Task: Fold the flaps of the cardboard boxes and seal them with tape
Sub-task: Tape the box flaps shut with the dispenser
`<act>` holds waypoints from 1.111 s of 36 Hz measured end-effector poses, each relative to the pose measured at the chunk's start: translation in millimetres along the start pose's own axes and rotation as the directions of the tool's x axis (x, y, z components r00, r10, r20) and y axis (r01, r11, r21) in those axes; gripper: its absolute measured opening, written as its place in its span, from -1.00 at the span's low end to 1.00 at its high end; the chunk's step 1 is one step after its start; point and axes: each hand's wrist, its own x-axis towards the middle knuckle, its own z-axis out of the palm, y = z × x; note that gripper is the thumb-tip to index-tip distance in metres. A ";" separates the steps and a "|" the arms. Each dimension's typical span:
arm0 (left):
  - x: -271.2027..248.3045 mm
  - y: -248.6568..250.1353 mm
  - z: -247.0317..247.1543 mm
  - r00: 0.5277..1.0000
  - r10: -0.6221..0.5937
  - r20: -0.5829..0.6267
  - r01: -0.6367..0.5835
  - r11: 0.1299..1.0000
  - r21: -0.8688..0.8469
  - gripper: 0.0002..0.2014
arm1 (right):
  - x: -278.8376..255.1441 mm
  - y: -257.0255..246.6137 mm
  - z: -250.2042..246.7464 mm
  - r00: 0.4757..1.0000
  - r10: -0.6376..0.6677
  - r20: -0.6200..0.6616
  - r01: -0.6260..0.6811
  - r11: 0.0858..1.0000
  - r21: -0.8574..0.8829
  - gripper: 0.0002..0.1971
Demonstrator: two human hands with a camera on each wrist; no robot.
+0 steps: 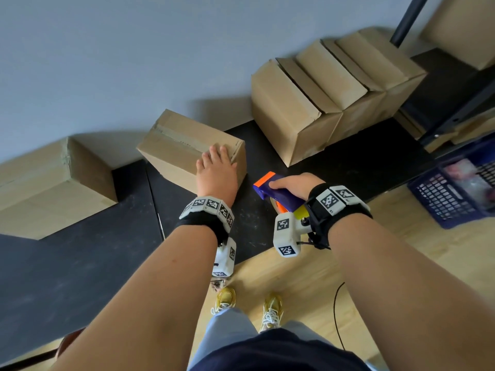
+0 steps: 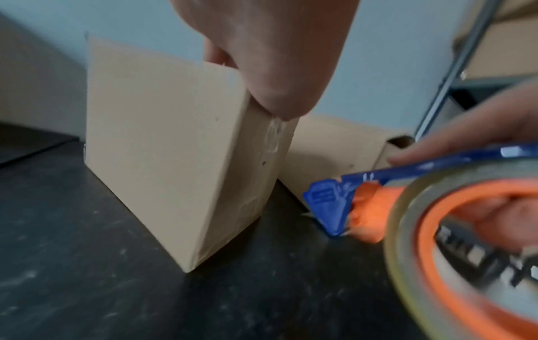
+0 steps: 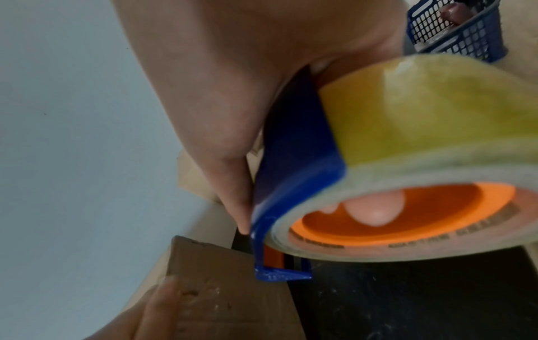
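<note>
While the left hand (image 1: 215, 174) is laid flat, fingers straight, on the taped box (image 1: 184, 145) on the black mat (image 1: 80, 253), the tape dispenser (image 1: 278, 195) is gripped by the right hand (image 1: 294, 184) just right of the box, whose seam is seen running away leftward.

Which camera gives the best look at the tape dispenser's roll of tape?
The right wrist view: the tape roll fills the frame, yellowish, on an orange core. The left wrist view shows its blurred edge; the head view only a sliver under the right hand.
</note>
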 end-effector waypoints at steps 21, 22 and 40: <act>-14.9 -50.3 -29.9 0.989 0.139 0.055 -0.148 0.962 0.231 -0.33 | -17.9 -34.9 3.6 0.981 -0.131 -0.139 0.146 0.985 0.097 -0.39; -16.3 -45.1 -30.6 0.988 0.140 0.063 -0.151 0.955 0.254 -0.34 | -17.6 -34.4 2.3 0.980 -0.135 -0.148 0.151 0.984 0.097 -0.41; 4.5 -16.7 -54.2 0.999 0.015 0.036 -0.001 0.930 -0.368 -0.69 | -31.5 -26.4 -23.1 0.931 -0.309 -0.192 0.329 0.941 0.082 -0.36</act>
